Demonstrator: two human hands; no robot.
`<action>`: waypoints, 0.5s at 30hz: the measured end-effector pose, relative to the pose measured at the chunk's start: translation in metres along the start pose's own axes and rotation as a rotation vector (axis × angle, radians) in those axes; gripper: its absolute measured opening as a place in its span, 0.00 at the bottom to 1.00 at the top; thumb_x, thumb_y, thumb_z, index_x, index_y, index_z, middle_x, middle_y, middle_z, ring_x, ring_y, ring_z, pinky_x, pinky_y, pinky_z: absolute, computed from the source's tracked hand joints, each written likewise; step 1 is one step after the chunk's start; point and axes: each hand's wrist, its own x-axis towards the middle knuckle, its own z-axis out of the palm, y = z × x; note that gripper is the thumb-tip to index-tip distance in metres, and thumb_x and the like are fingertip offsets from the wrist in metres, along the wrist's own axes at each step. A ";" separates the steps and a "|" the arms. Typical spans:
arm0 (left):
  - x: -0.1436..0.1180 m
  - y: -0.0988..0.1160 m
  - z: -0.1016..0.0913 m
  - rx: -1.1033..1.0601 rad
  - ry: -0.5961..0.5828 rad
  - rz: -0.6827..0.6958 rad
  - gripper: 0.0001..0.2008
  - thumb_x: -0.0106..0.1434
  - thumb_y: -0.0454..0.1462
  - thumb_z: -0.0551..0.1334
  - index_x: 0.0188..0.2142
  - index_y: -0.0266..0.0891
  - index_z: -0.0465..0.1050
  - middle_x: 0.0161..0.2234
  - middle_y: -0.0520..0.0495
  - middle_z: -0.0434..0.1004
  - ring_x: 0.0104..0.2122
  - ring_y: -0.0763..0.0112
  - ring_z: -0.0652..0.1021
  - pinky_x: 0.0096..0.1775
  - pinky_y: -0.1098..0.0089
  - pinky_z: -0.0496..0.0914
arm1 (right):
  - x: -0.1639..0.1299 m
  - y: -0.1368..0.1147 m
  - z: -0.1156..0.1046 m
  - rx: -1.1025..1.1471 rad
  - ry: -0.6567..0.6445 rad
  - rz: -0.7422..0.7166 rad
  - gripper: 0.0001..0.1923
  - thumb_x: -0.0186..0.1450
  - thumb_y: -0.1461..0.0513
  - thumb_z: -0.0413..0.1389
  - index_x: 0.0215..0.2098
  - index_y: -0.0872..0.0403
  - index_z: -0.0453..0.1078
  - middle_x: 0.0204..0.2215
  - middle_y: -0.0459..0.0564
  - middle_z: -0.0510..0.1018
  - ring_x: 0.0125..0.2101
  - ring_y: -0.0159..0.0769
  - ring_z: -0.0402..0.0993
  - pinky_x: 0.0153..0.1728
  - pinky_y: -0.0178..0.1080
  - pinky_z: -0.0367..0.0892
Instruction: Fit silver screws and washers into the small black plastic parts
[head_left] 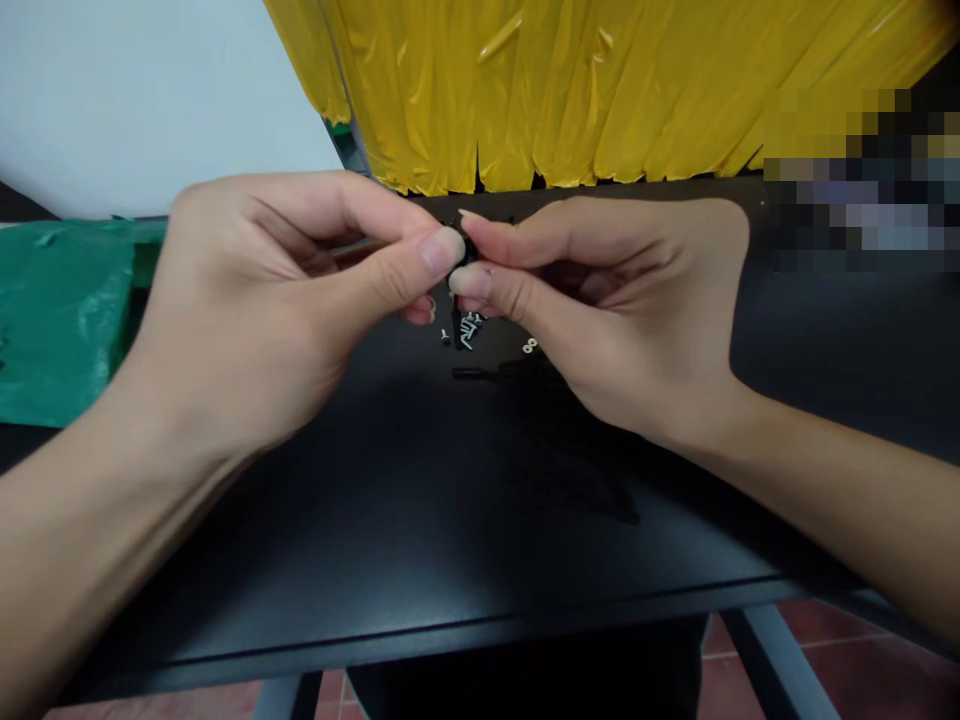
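Observation:
My left hand (300, 270) and my right hand (600, 290) meet above the table, thumbs and forefingers pinched close together. Between the fingertips is a small black part (466, 250), mostly covered, so its kind cannot be made out. Both hands grip it. Beyond and below them, several small silver screws (469, 330) lie on the dark tabletop, beside a slim black piece (457, 328). Two pale washers (529, 346) rest near my right thumb. Closer to me lies a thin black rod-like piece (472, 374), its right end hard to tell from the dark surface.
The black table (375, 560) has its near edge below my wrists. A green plastic bag (60, 320) lies at the left. Yellow plastic sheeting (540, 90) hangs along the back, with a white panel (150, 100) left of it. The far right is pixelated.

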 end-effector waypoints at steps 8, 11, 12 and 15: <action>0.004 -0.001 0.001 -0.200 -0.049 -0.138 0.08 0.54 0.28 0.74 0.33 0.41 0.85 0.29 0.54 0.82 0.25 0.77 0.80 0.28 0.74 0.78 | 0.001 -0.001 0.005 0.087 0.046 0.002 0.05 0.65 0.66 0.66 0.36 0.48 0.82 0.36 0.41 0.86 0.45 0.38 0.83 0.51 0.38 0.79; 0.005 0.002 0.001 -0.252 -0.042 -0.130 0.12 0.57 0.27 0.72 0.38 0.42 0.86 0.34 0.52 0.82 0.26 0.77 0.80 0.28 0.75 0.77 | 0.002 0.000 0.005 0.115 0.095 0.015 0.07 0.65 0.66 0.67 0.39 0.47 0.82 0.39 0.43 0.86 0.43 0.38 0.84 0.49 0.36 0.79; 0.006 0.002 0.000 -0.239 -0.028 -0.112 0.13 0.59 0.26 0.71 0.41 0.42 0.86 0.36 0.51 0.82 0.26 0.77 0.79 0.27 0.75 0.77 | 0.002 0.002 0.004 0.105 0.090 0.034 0.08 0.66 0.64 0.67 0.42 0.45 0.81 0.41 0.43 0.86 0.43 0.39 0.84 0.49 0.36 0.79; 0.010 -0.001 -0.010 -0.146 0.091 -0.040 0.13 0.63 0.27 0.69 0.45 0.41 0.85 0.37 0.49 0.81 0.26 0.76 0.77 0.25 0.75 0.75 | 0.005 0.009 0.000 0.088 0.078 0.074 0.11 0.68 0.62 0.65 0.49 0.44 0.79 0.40 0.45 0.86 0.40 0.39 0.84 0.46 0.38 0.80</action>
